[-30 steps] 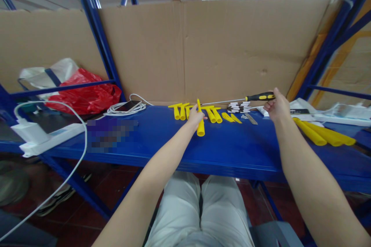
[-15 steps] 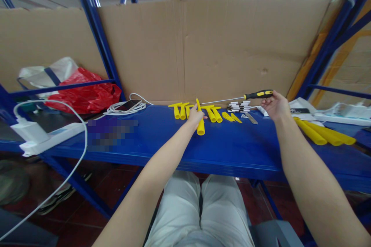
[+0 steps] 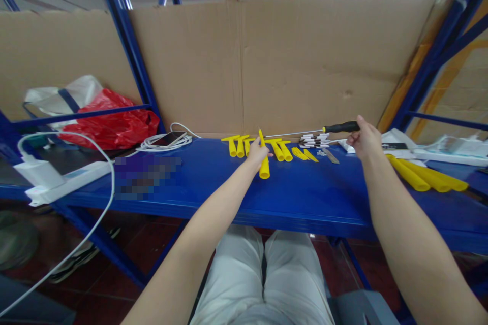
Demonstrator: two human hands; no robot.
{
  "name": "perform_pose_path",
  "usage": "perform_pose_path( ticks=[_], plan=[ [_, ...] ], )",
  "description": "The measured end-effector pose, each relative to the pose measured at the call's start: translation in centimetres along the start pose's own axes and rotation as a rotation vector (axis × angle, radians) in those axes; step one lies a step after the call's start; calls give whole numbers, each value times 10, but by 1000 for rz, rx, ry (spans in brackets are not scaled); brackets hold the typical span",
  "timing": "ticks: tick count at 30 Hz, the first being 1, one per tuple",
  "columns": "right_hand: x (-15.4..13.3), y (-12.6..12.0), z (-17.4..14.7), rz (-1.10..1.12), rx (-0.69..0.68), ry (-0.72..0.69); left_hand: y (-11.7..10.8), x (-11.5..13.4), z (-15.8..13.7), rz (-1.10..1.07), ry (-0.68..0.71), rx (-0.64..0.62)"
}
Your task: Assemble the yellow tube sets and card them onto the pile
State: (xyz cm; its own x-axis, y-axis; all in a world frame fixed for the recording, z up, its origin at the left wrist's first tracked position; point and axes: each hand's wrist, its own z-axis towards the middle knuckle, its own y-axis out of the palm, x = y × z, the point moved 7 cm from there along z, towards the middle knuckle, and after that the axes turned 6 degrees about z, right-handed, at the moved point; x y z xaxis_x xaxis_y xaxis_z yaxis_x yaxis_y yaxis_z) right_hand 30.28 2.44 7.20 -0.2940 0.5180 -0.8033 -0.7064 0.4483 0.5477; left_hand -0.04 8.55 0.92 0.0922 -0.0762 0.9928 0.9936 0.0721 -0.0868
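Note:
My left hand (image 3: 259, 152) is closed around a yellow plastic tube (image 3: 264, 168) with a crosspiece at its top, held just above the blue table. In my right hand (image 3: 365, 137) is the end of the black handle of a long screwdriver (image 3: 340, 127). Its thin shaft points left, and its tip meets or passes behind the top of the held yellow piece; I cannot tell which. On either side of my left hand lie more yellow T-shaped pieces (image 3: 233, 147). Flat yellow strips (image 3: 300, 153), white-and-black small parts (image 3: 314, 140) and a grey metal strip (image 3: 330, 156) lie between my hands.
Yellow cones (image 3: 412, 175) lie to the right on the blue table (image 3: 305, 193). A white power strip (image 3: 70, 183), a coiled white cable (image 3: 163, 143) and a red bag (image 3: 114, 119) are at the left. A cardboard panel (image 3: 305, 61) stands behind the table.
The screwdriver has turned about its axis: the yellow patches on its handle no longer show. My right hand has shifted very slightly right. My left hand stays put.

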Motion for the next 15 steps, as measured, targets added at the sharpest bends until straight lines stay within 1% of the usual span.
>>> perform_pose_path(
  ticks=[4,8,11,15],
  plan=[
    [2,-1,0,22,1,34,-1,-1,0,7,-19,-1],
    [6,-5,3,54,8,137,-2,0,-1,28,-24,0],
    [7,-2,2,92,-56,206,-2,0,-1,34,-11,3],
    [6,3,-1,111,-103,222,-2,0,0,15,-5,3]
  ],
)
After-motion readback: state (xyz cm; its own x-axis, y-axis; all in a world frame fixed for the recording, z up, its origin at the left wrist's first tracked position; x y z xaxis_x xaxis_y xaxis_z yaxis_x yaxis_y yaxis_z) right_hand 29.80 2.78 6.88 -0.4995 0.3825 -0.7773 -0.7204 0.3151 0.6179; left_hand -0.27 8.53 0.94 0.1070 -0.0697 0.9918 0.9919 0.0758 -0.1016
